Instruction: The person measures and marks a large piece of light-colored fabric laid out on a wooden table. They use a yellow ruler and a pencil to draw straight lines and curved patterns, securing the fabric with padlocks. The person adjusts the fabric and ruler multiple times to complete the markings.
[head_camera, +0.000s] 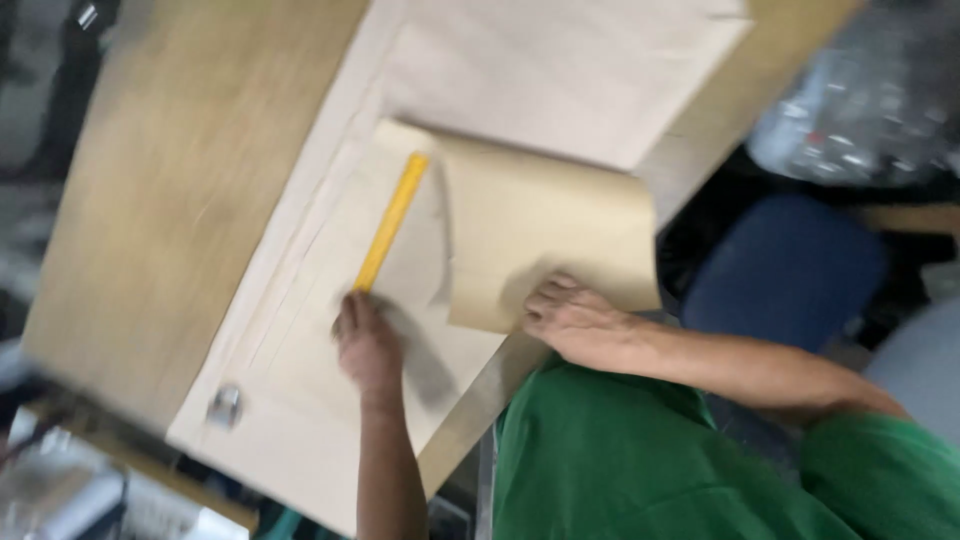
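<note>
While the head camera tilts and blurs the scene, a person in a green shirt (640, 470) leans over a wooden table (170, 200) covered with large sheets of pale brown paper (560, 70). The left hand (366, 345) rests on the paper near the middle of the picture, its fingers curled around the near end of a long yellow ruler (392, 222); the ruler lies flat on the paper and runs away from the hand, slanting up and to the right. The blur hides how tightly the fingers close, but they appear to grip or press the ruler's end. The right hand (570, 315) lies palm down, fingers loosely spread, on the lower edge of a folded-over sheet (545, 235), a slightly darker tan flap whose curled fold stands just to the right of the ruler. This hand pins the flap rather than clasping anything. Both hands sit near the table's front edge, the flap between them. A small shiny metal object (224, 405), too blurred to identify, sits on the paper towards the lower left corner, well apart from both hands. Beyond the table on the right is a blue chair seat (790, 270).
</note>
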